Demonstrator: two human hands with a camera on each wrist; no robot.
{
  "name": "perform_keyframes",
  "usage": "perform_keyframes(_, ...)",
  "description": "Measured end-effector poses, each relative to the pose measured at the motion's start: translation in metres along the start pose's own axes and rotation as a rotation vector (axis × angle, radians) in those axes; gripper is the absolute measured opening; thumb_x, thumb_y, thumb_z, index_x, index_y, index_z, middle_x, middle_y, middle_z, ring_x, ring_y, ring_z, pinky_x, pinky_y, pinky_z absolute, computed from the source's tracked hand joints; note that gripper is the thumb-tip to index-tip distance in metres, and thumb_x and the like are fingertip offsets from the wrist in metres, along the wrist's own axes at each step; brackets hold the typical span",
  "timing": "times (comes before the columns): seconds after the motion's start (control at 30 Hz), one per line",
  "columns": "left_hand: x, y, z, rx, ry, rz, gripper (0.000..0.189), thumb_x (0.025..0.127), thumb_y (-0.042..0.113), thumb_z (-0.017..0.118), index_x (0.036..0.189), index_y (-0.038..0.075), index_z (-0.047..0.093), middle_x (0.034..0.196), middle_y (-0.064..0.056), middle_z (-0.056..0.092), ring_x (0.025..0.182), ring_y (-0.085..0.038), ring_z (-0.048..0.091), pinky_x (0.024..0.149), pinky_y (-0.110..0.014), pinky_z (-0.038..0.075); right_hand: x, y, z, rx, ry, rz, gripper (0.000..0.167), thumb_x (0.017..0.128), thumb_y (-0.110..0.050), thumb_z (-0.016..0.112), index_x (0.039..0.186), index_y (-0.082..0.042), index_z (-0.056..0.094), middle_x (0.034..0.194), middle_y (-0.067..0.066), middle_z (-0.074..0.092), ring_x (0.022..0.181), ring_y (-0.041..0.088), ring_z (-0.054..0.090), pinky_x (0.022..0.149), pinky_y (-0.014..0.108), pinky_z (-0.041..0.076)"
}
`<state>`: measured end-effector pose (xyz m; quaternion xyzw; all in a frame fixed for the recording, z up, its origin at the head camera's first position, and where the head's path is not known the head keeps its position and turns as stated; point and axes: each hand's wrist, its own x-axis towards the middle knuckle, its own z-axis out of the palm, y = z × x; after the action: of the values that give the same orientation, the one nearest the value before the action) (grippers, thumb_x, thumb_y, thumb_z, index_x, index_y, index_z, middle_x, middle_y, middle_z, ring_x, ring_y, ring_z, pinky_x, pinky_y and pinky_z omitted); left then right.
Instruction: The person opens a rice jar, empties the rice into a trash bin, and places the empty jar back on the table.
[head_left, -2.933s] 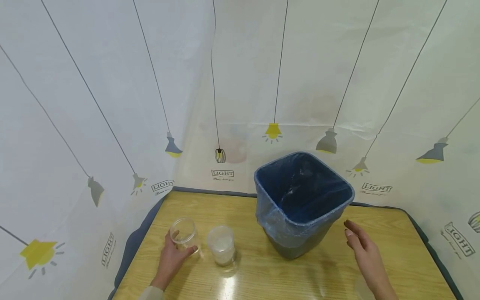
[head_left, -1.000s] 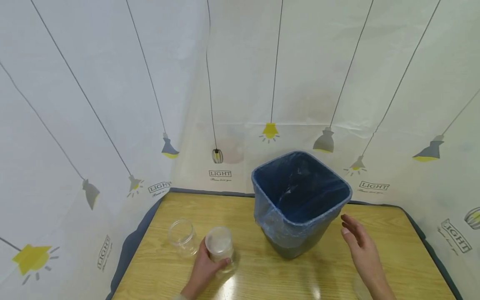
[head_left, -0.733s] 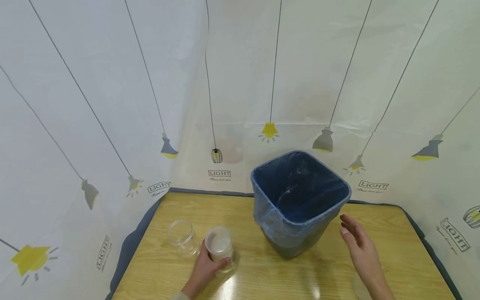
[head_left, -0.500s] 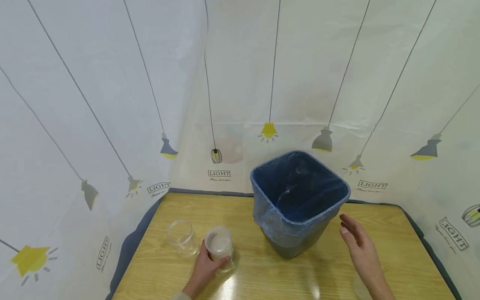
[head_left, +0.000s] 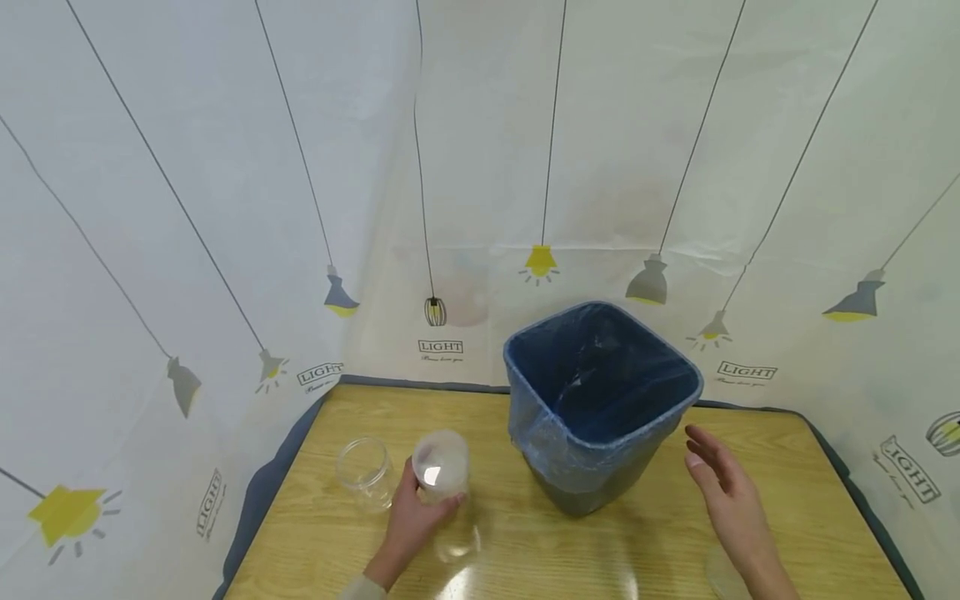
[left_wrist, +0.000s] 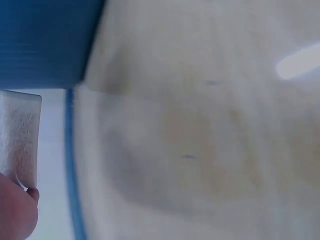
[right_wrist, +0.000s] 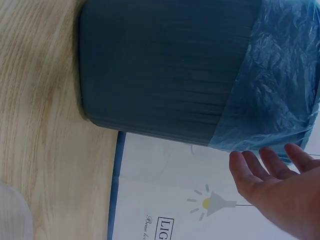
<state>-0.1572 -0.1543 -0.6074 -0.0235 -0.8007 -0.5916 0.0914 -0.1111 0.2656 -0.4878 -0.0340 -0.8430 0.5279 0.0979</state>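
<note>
While clamped in the left hand (head_left: 414, 515), left of the bin (head_left: 577, 496): cloudy-topped container (head_left: 441, 462), judged already lifted, yet to be set down. Farther left of the bin: clear container (head_left: 375, 490), unheld. Right of the bin: right hand (head_left: 731, 500), fingers loosely apart, holding nothing.

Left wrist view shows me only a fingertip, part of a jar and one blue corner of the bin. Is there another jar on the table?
Observer: Yes, the head view shows a second jar on the table, to the left of the held jar.
Operator: Is the right hand holding anything? It's out of my frame.
Observer: No, the right hand holds nothing.
Operator: I only get the bin's lower wall. Is it lined?
Observer: Yes, a thin see-through bag is folded over the rim of the bin.
</note>
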Motion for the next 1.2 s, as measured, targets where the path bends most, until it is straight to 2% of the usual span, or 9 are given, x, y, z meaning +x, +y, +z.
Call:
perform_keyframes(0.17, 0.005, 0.03, -0.003, -0.006, 0.003, 0.045, 0.095, 0.072, 0.026, 0.093, 0.153, 0.015, 0.044, 0.138, -0.014, 0.06, 0.127, -0.039, 0.057, 0.098, -0.057, 0.046, -0.002, -0.005, -0.002, -0.001, -0.005, -0.011, 0.057, 0.112, -0.035, 0.045, 0.157, -0.002, 0.037, 0.158, 0.022, 0.042, 0.123, -0.013, 0.039, 0.09, 0.001, 0.036)
perform_keyframes(0.33, 0.007, 0.058, -0.004, -0.053, -0.004, 0.093, 0.097, 0.072, 0.024, 0.094, 0.153, 0.016, 0.043, 0.137, -0.012, 0.059, 0.121, -0.035, 0.06, 0.095, -0.052, 0.048, -0.004, -0.012, -0.004, 0.004, 0.01, -0.026, 0.056, 0.112, -0.033, 0.045, 0.158, -0.003, 0.037, 0.158, 0.021, 0.042, 0.123, -0.015, 0.038, 0.089, 0.002, 0.037)
perform_keyframes(0.53, 0.015, 0.089, -0.004, -0.054, 0.009, 0.211, 0.093, 0.071, 0.02, 0.093, 0.15, 0.014, 0.046, 0.134, -0.01, 0.059, 0.116, -0.03, 0.061, 0.092, -0.052, 0.05, -0.007, -0.029, -0.008, 0.005, 0.042, -0.085, 0.052, 0.111, -0.028, 0.049, 0.158, -0.007, 0.04, 0.157, 0.019, 0.045, 0.126, -0.015, 0.039, 0.09, 0.003, 0.037)
perform_keyframes(0.77, 0.019, 0.127, -0.001, -0.009, 0.043, 0.319, 0.091, 0.065, 0.024, 0.097, 0.144, 0.02, 0.052, 0.129, -0.003, 0.059, 0.112, -0.024, 0.059, 0.091, -0.051, 0.049, -0.015, -0.06, -0.008, 0.011, 0.03, -0.151, 0.051, 0.111, -0.025, 0.049, 0.16, -0.016, 0.038, 0.159, 0.012, 0.045, 0.134, -0.008, 0.042, 0.093, 0.005, 0.04)
perform_keyframes(0.9, 0.018, 0.145, 0.002, 0.047, 0.018, 0.392, 0.091, 0.064, 0.03, 0.097, 0.143, 0.018, 0.054, 0.128, -0.004, 0.056, 0.111, -0.023, 0.056, 0.091, -0.049, 0.049, -0.017, -0.077, -0.004, 0.057, 0.035, -0.241, 0.049, 0.109, -0.016, 0.051, 0.158, -0.016, 0.043, 0.156, 0.003, 0.049, 0.136, -0.001, 0.045, 0.097, 0.007, 0.04)
perform_keyframes(1.03, 0.017, 0.161, 0.005, 0.161, -0.015, 0.428, 0.091, 0.067, 0.038, 0.095, 0.145, 0.02, 0.052, 0.129, -0.005, 0.053, 0.111, -0.022, 0.055, 0.088, -0.046, 0.05, -0.016, -0.09, 0.001, 0.103, 0.017, -0.318, 0.048, 0.107, -0.008, 0.052, 0.155, -0.012, 0.046, 0.153, -0.007, 0.05, 0.137, 0.002, 0.046, 0.102, 0.01, 0.04)
perform_keyframes(1.2, 0.018, 0.183, 0.009, 0.315, -0.006, 0.488, 0.092, 0.064, 0.04, 0.096, 0.142, 0.016, 0.054, 0.131, -0.008, 0.054, 0.113, -0.026, 0.058, 0.089, -0.048, 0.053, -0.013, -0.102, 0.009, 0.111, -0.039, -0.355, 0.049, 0.107, -0.007, 0.052, 0.156, -0.014, 0.046, 0.154, -0.006, 0.05, 0.137, 0.001, 0.046, 0.102, 0.01, 0.041)
